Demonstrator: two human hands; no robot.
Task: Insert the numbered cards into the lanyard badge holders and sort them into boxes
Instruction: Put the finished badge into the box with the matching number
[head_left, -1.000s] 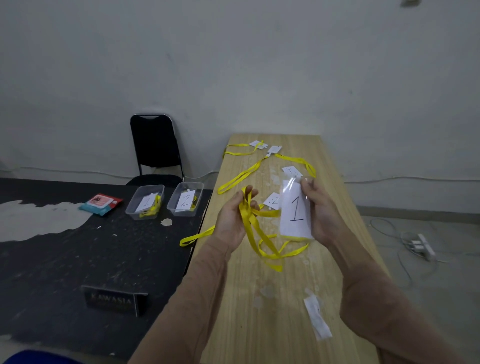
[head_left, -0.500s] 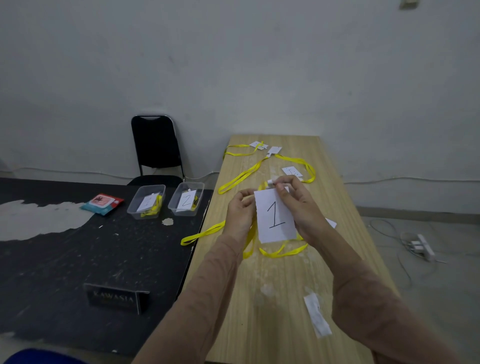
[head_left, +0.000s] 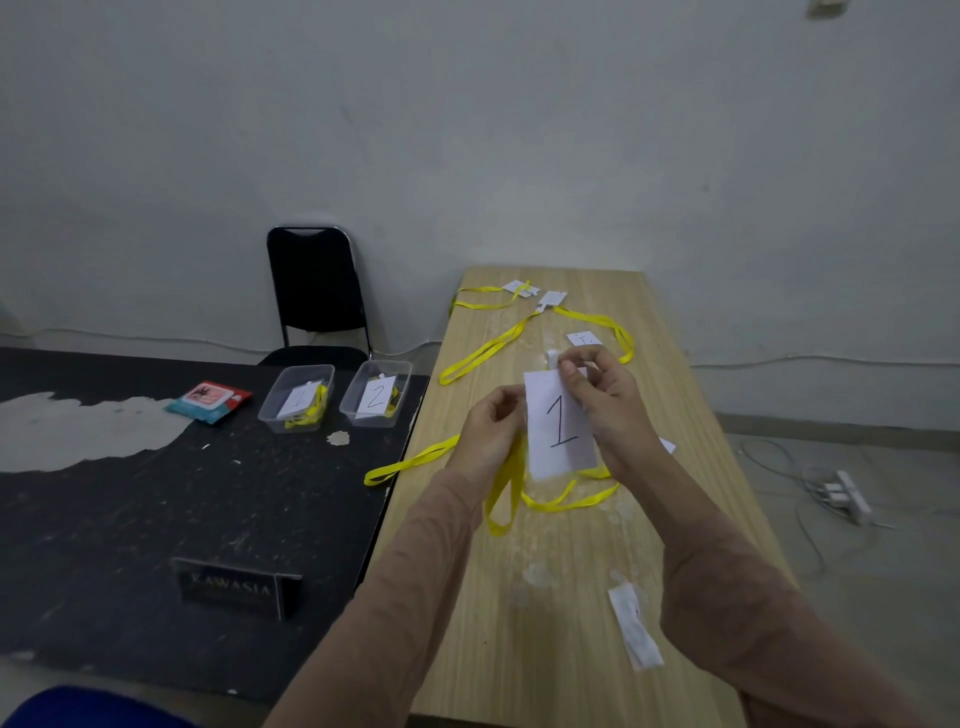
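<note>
White strip (head_left: 635, 626) lies near front edge of desk (head_left: 561, 675), untouched. Above mid-desk, card marked 1 (head_left: 558, 426) is held upright. Its left edge and yellow lanyard (head_left: 506, 493) are gripped by left hand (head_left: 491, 431), fingers curled. Its top, by white clip, is pinched by right hand (head_left: 610, 410).

- Card: white, flat, handwritten digit. Clear sleeve not discernible.
- Step judged: card being seated in holder.
- Next: transfer to left box (head_left: 298, 397), faint 1 inside, beside box marked 2 (head_left: 375, 395). Dangling strap to be gathered first.

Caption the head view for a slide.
Left hand and right hand hold card 1 over the wooden table, yellow lanyard hanging; two clear boxes sit on the black table.
</note>
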